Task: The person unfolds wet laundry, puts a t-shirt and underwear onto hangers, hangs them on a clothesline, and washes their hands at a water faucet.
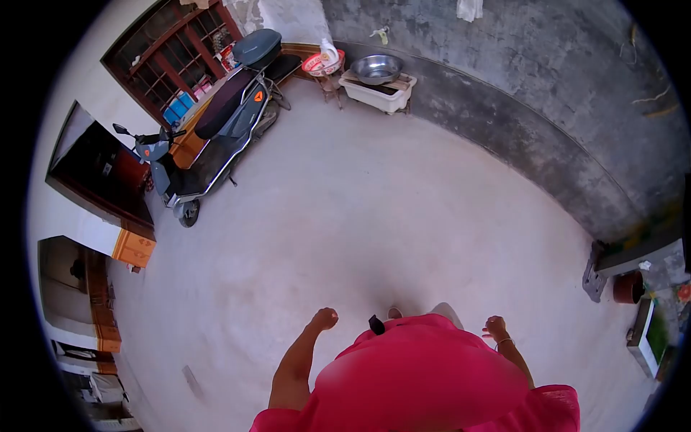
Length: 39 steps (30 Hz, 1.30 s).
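Down at the bottom of the head view, my left hand (326, 318) hangs beside my pink top (425, 371), above the pale floor (345, 216). Its fingers are curled in and nothing shows in them. On the other side of the top is my right hand (495, 327), with a thin bracelet at the wrist. Its fingers are partly bent but apart, and they hold nothing. A small black object (376, 325) lies against the front of the top, between the hands. Neither hand touches any object.
A scooter (230, 119) stands at the upper left by a barred window. At the back wall are a red-patterned basin (322, 63) and a metal basin (376, 69) over a white sink (377, 95). Flowerpot (628, 287) and stone ledge (646, 338) are at right.
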Available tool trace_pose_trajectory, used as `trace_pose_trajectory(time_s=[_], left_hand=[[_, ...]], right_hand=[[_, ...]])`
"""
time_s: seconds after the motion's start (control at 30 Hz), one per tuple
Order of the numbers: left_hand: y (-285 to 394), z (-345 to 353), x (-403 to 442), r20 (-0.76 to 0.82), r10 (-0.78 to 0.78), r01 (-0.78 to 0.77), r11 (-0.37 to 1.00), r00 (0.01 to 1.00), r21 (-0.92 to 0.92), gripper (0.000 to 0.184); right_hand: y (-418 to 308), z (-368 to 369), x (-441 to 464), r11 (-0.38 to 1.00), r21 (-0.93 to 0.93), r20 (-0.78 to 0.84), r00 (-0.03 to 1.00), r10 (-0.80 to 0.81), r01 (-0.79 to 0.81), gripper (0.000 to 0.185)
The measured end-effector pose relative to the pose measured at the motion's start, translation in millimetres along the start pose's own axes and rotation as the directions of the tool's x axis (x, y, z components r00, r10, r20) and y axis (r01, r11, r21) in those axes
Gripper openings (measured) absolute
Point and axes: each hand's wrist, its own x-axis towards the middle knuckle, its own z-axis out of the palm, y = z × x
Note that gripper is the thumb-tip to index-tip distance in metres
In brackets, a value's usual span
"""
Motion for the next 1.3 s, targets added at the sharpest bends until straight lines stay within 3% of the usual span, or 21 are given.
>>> trace_pose_trajectory(time_s=[0.1, 0.13, 0.2, 0.27, 0.33, 0.4, 0.47, 0.53, 0.6, 0.63, 0.67, 0.73, 0.8, 0.87, 0.9, 1.1, 1.17, 1.2, 1.23, 1.27, 1.3], left_hand=[[-34.1, 7.6, -16.5, -0.140, -0.069, 0.052, 0.990, 0.988, -0.128, 0.020], [-31.8, 8.1, -23.1, -0.166, -0.098, 0.067, 0.980, 0.981, -0.186, 0.020], [-35.7, 15.1, -36.5, -0.208, -0.164, 0.104, 0.956, 0.964, -0.274, 0.019], [-41.4, 30.9, -41.1, -0.185, -0.241, 0.175, 0.933, 0.953, -0.314, 0.019], [-46.0, 37.5, -41.5, -0.125, -0.281, 0.227, 0.917, 0.952, -0.329, 0.020], [-46.5, 43.2, -37.7, -0.088, -0.332, 0.285, 0.895, 0.939, -0.344, 0.022], [-49.3, 42.5, -22.8, -0.077, -0.382, 0.332, 0.873, 0.921, -0.359, 0.023], [-42.5, 23.7, -6.1, -0.034, -0.386, 0.360, 0.886, 0.922, -0.291, 0.023], [-8.4, -14.5, 10.6, 0.077, -0.547, 0.514, 0.717, 0.834, -0.471, 0.024], [12.3, -40.7, 17.8, 0.153, -0.610, 0.581, 0.604, 0.777, -0.546, 0.024], [18.8, -61.5, 30.2, 0.132, -0.560, 0.514, 0.609, 0.818, -0.604, 0.024], [-7.0, -68.8, 85.5, 0.012, -0.301, 0.284, 0.884, 0.954, -0.372, 0.023], [16.7, -125.5, 116.1, -0.153, -0.327, 0.245, 0.886, 0.933, -0.394, 0.021], [36.2, -177.5, 143.9, -0.302, -0.363, 0.145, 0.817, 0.882, -0.558, 0.020], [36.0, -193.0, 159.8, -0.434, -0.296, 0.072, 0.884, 0.851, -0.462, 0.021], [2.8, -243.9, 228.5, -0.312, -0.300, 0.095, 0.841, 0.901, -0.533, 0.021], [-20.6, -249.3, 238.3, -0.227, -0.321, 0.155, 0.827, 0.920, -0.540, 0.021], [-34.0, -249.2, 242.6, -0.236, -0.325, 0.158, 0.831, 0.916, -0.534, 0.021], [-49.5, -249.1, 245.5, -0.245, -0.326, 0.157, 0.835, 0.913, -0.527, 0.022], [-80.2, -238.0, 249.2, -0.207, -0.277, 0.176, 0.898, 0.938, -0.404, 0.022], [-104.2, -238.9, 264.3, -0.172, -0.228, 0.177, 0.946, 0.958, -0.271, 0.023]], right_hand=[[-73.2, 39.9, 19.2, 0.953, -0.268, 0.157, 0.982, -0.103, 0.143, 0.033], [-59.6, 48.1, 75.4, 0.823, -0.406, 0.328, 0.904, -0.274, 0.397, 0.036], [-80.7, 50.0, 111.6, 0.644, -0.508, 0.418, 0.818, -0.396, 0.572, 0.034], [-140.9, 74.3, 129.2, 0.615, -0.549, 0.442, 0.821, -0.360, 0.566, 0.028], [-197.7, 79.7, 119.6, 0.756, -0.559, 0.365, 0.920, -0.147, 0.342, 0.020], [-204.6, 88.0, 195.3, 0.497, -0.629, 0.579, 0.786, -0.215, 0.599, 0.018], [-270.6, 100.6, 191.3, 0.585, -0.694, 0.504, 0.863, -0.019, 0.418, 0.016], [-299.9, 111.9, 244.3, 0.412, -0.617, 0.660, 0.726, -0.193, 0.670, 0.015], [-363.8, 111.6, 235.2, 0.386, -0.636, 0.647, 0.734, -0.206, 0.668, 0.015], [-393.2, 111.6, 228.7, 0.592, -0.583, 0.554, 0.805, -0.210, 0.556, 0.017], [-425.4, 109.8, 220.4, 0.671, -0.523, 0.535, 0.815, -0.223, 0.526, 0.017], [-476.5, 109.5, 225.5, 0.751, -0.445, 0.504, 0.830, -0.241, 0.488, 0.019], [-519.7, 115.1, 244.9, 0.695, -0.524, 0.492, 0.841, -0.224, 0.492, 0.019], [-549.3, 124.6, 255.8, 0.675, -0.543, 0.495, 0.840, -0.224, 0.499, 0.019], [-566.0, 130.9, 261.1, 0.660, -0.555, 0.498, 0.838, -0.224, 0.506, 0.019], [-665.4, 209.4, 247.5, 0.589, -0.500, 0.606, 0.742, -0.286, 0.635, 0.023], [-701.8, 241.7, 264.4, 0.368, -0.500, 0.693, 0.617, -0.373, 0.784, 0.023], [-726.9, 253.9, 257.1, 0.311, -0.528, 0.693, 0.613, -0.379, 0.790, 0.020], [-759.1, 260.9, 233.0, 0.483, -0.533, 0.623, 0.709, -0.330, 0.694, 0.019], [-773.5, 273.6, 251.0, 0.242, -0.551, 0.684, 0.598, -0.417, 0.799, 0.020], [-790.6, 280.3, 253.6, 0.294, -0.526, 0.655, 0.601, -0.458, 0.798, 0.021]])
